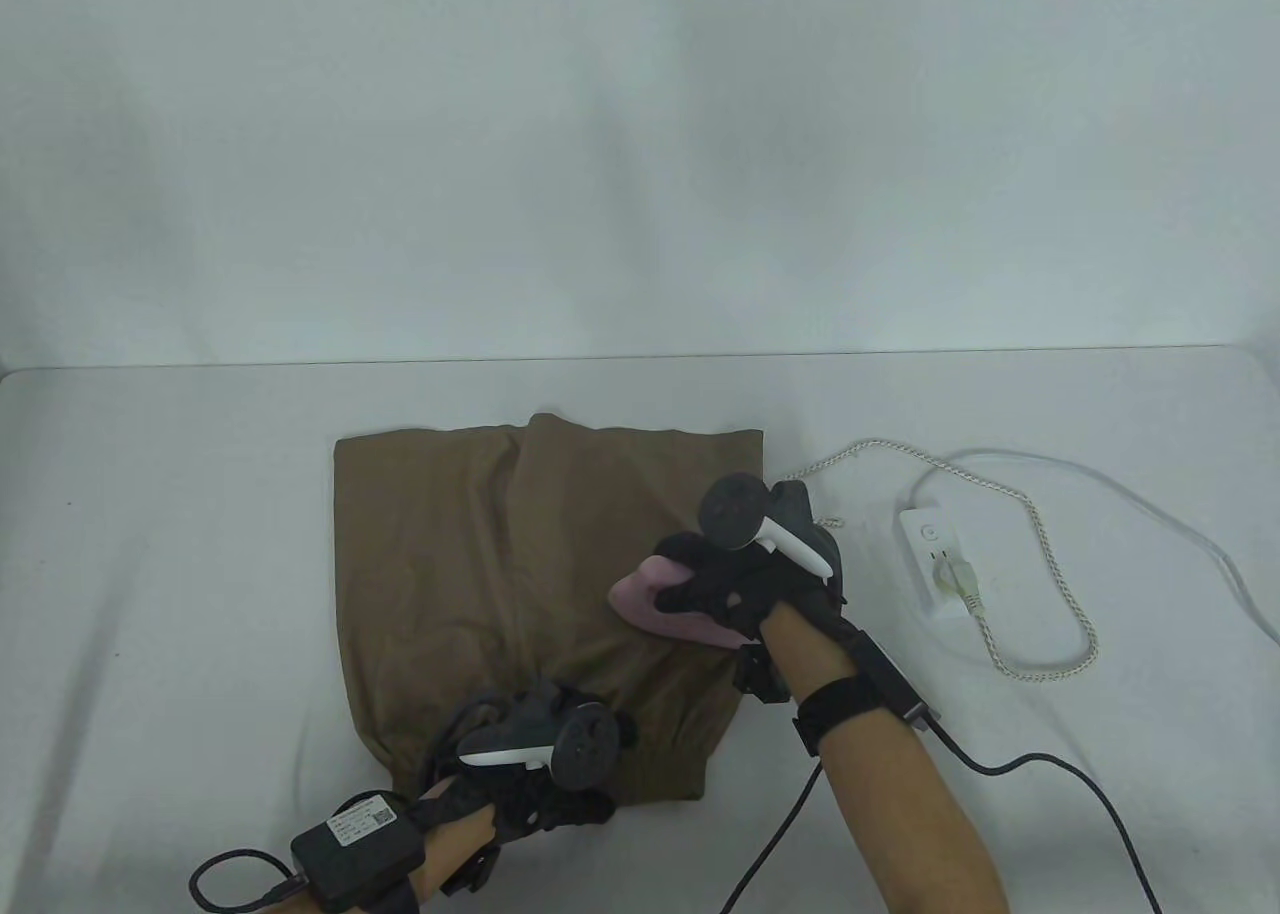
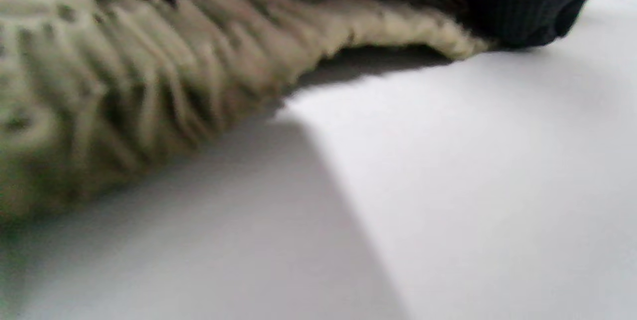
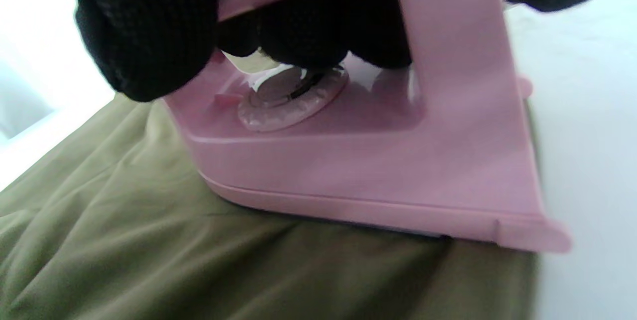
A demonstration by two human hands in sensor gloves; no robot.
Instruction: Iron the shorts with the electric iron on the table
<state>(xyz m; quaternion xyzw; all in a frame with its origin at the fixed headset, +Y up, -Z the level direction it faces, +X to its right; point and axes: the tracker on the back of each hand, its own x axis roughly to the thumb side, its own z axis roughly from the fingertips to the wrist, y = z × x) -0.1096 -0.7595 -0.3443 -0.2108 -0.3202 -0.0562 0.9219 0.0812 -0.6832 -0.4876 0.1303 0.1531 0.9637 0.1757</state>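
Olive-brown shorts (image 1: 520,574) lie flat on the white table, waistband toward the near edge. My right hand (image 1: 745,579) grips the handle of a pink electric iron (image 1: 655,609), whose soleplate rests on the shorts' right side near the edge. The right wrist view shows the iron (image 3: 378,160) flat on the wrinkled fabric (image 3: 149,240) with my gloved fingers (image 3: 144,36) wrapped round the handle. My left hand (image 1: 540,754) rests on the gathered waistband at the near edge. The left wrist view shows the ribbed waistband (image 2: 149,71) and one fingertip (image 2: 522,1) on it.
A white power strip (image 1: 940,564) lies to the right of the shorts with a plug in it. The iron's braided cord (image 1: 1040,544) loops on the table there, and a white cable (image 1: 1180,524) runs off to the right. Black glove cables (image 1: 1050,774) trail at the near edge.
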